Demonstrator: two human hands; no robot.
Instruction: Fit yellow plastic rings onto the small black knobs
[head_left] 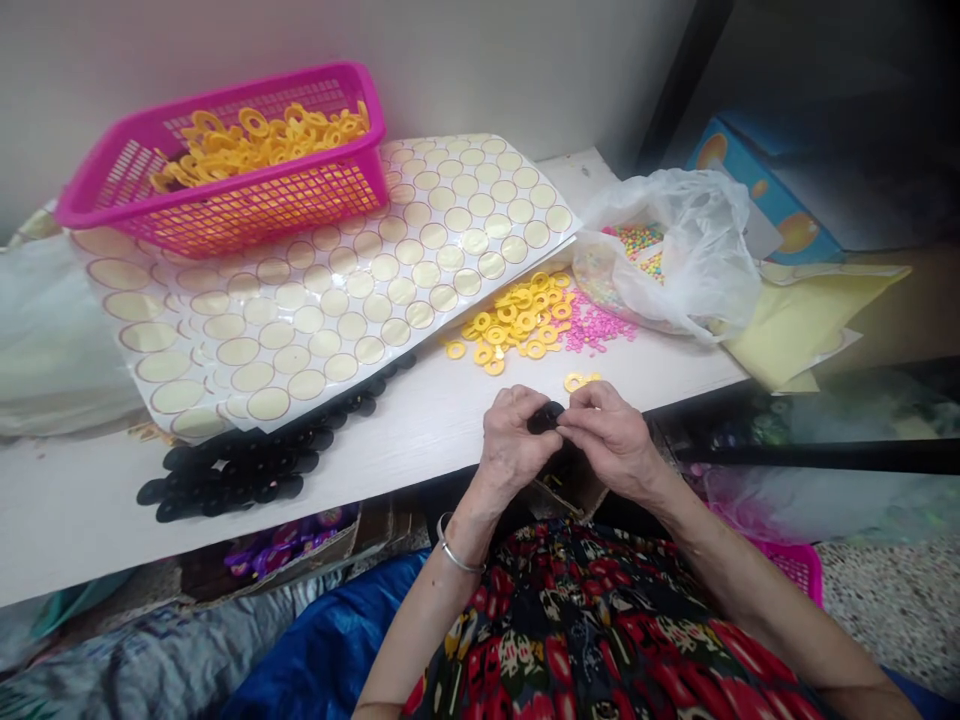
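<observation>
My left hand (pixel 514 435) is closed on a small round black piece (pixel 551 412) at the table's front edge. From the other side my right hand (pixel 609 432) pinches at the same piece, its fingertips meeting it. The fingers hide most of the piece. Just beyond my hands lie a few yellow rings (pixel 579 382). Farther back is a pile of yellow rings (pixel 521 318) beside scattered small pink beads (pixel 596 322). To the left, many black round pieces (pixel 232 465) lie heaped along the front of the table.
A pink basket (pixel 367 175) of yellow rings stands on sheets of round stickers (pixel 360 290). A plastic bag (pixel 705 240) of colourful beads sits at the right, near yellow paper (pixel 802 320) and a blue box (pixel 795 215). Below the table is an open carton (pixel 352 545) with purple pieces.
</observation>
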